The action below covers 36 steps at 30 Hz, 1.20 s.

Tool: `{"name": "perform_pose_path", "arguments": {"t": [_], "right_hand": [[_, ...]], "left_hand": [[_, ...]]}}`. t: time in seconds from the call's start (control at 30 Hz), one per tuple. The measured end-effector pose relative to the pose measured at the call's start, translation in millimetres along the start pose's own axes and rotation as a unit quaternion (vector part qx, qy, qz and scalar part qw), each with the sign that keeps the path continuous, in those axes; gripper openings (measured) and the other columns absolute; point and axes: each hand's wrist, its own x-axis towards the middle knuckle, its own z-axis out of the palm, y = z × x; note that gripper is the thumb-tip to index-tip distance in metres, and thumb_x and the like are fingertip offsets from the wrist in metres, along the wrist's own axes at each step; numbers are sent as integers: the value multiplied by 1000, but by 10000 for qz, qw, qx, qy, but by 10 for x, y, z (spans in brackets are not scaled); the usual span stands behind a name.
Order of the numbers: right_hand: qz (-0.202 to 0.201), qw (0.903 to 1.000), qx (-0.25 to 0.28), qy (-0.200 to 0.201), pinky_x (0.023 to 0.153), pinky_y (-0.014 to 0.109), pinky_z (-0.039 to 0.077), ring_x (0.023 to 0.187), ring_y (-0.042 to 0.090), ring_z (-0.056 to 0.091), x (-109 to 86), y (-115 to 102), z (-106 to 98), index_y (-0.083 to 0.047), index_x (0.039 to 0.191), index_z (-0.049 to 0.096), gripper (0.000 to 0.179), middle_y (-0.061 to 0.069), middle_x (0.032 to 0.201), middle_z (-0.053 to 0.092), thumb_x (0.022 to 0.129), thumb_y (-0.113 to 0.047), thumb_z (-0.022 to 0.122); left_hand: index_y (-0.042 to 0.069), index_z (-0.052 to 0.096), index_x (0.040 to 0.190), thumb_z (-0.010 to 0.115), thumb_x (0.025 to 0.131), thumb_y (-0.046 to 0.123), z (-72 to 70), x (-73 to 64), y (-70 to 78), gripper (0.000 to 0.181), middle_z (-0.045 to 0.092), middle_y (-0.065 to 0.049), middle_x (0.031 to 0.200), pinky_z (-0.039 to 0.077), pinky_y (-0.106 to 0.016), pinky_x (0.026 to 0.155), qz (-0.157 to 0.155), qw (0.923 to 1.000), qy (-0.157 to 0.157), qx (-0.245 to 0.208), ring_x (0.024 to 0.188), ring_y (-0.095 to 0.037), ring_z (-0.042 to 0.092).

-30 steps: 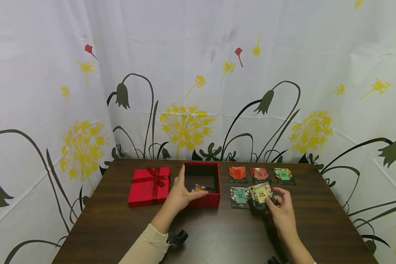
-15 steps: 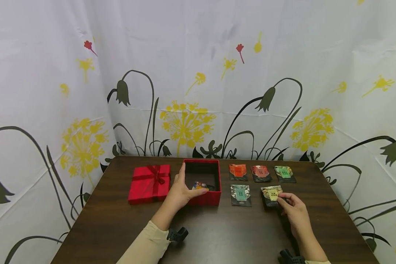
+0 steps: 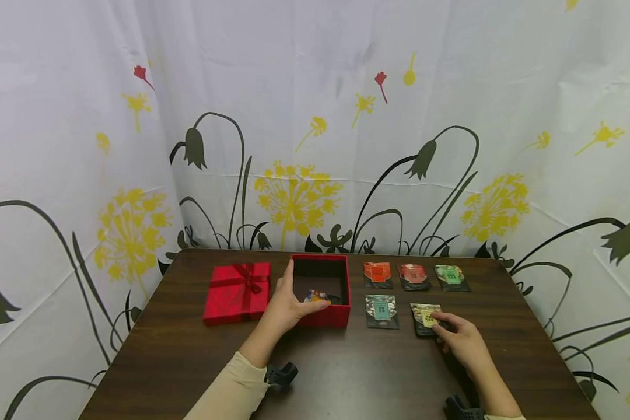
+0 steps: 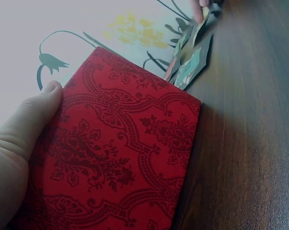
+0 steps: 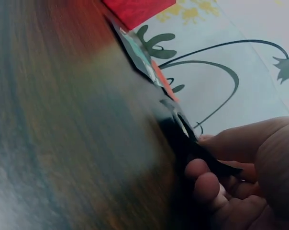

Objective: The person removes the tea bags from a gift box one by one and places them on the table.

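At the middle of the table an uncovered red gift box with a dark inside stands in the head view. My left hand holds it by the near left corner, thumb at the near rim. The left wrist view shows its patterned red side with my thumb along the edge. Inside lies a small colourful packet, partly hidden by the thumb. To the right, my right hand pinches a black sachet with a yellow label by its right side, low at the tabletop.
Left of the box lies its red lid with a ribbon bow. A green-labelled sachet is between box and right hand. Behind it are an orange sachet, a red one and another green one. A printed curtain hangs behind.
My right hand has moved the yellow-labelled sachet rightward, away from overlapping the green-labelled one, and lowered it toward the table. My left hand stays at the box.
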Motion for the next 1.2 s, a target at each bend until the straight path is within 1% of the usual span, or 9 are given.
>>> {"name": "perform_pose_path", "arguments": {"t": [0.1, 0.3, 0.47, 0.5, 0.57, 0.63, 0.7, 0.9, 1.2], "right_hand": [[10, 9997, -212, -74, 59, 33, 55, 66, 18, 62, 16, -1, -9, -4, 147, 67, 47, 21, 106, 74, 104, -21, 76], [-498, 9886, -1415, -95, 79, 39, 54, 101, 29, 67, 64, 48, -42, -10, 145, 72, 45, 25, 143, 67, 105, -29, 76], [-644, 9840, -1654, -157, 101, 59, 53, 128, 47, 63, 88, 59, -45, -13, 145, 72, 44, 27, 144, 66, 105, -30, 75], [-660, 9832, -1696, -126, 100, 58, 53, 126, 47, 64, 92, 55, -42, -14, 145, 72, 43, 27, 142, 68, 104, -29, 75], [-678, 9821, -1756, -104, 85, 49, 53, 104, 40, 65, 93, 39, -34, -14, 145, 72, 44, 25, 121, 70, 104, -27, 76], [-703, 9806, -1829, -45, 71, 38, 42, 83, 28, 55, 92, 23, -23, -14, 144, 72, 44, 16, 98, 61, 102, -25, 77], [-749, 9794, -1877, -14, 65, 34, 32, 74, 22, 42, 86, 7, -12, -13, 145, 72, 45, 9, 87, 47, 102, -23, 78], [-999, 9725, -2096, 175, 66, 33, 31, 73, 19, 38, 81, 15, 27, -13, 144, 72, 44, 7, 89, 45, 101, -20, 79], [-983, 9678, -2313, 164, 68, 35, 37, 76, 19, 48, 79, 38, 53, -18, 145, 72, 43, 6, 97, 56, 102, -22, 78]], "left_hand": [[23, 7, 178, 100, 73, 54, -8, 14, -3, 144, 25, -29, 175, 41, -73, 119, 8, 10000, -29, 10, 154, -54, 41], [24, 6, 178, 101, 74, 52, -11, 16, 5, 143, 28, -28, 174, 42, -71, 119, -6, 10000, -25, 84, 152, -53, 44], [24, 6, 178, 101, 74, 50, -16, 13, 6, 143, 30, -28, 172, 44, -70, 118, 30, 9999, 28, 123, 149, -51, 48], [24, 6, 178, 101, 74, 51, -16, 14, 4, 143, 31, -28, 172, 44, -70, 118, 48, 9999, 33, 128, 149, -51, 48], [24, 6, 178, 101, 73, 52, -18, 18, 0, 144, 31, -28, 172, 44, -69, 119, 55, 9999, 28, 98, 150, -50, 48], [24, 5, 178, 100, 74, 53, -19, 22, -1, 144, 30, -28, 172, 44, -69, 119, 70, 9999, 4, 92, 150, -50, 47], [24, 5, 178, 100, 74, 53, -21, 26, 3, 144, 29, -27, 173, 44, -70, 119, 72, 9999, -14, 84, 151, -51, 46], [25, 5, 178, 100, 74, 54, -27, 41, 8, 143, 27, -27, 174, 43, -71, 119, 54, 9999, -20, 100, 152, -51, 45], [24, 5, 178, 100, 73, 56, -12, 24, 7, 145, 28, -27, 174, 43, -70, 119, -9, 9999, -60, 130, 152, -50, 45]]}}
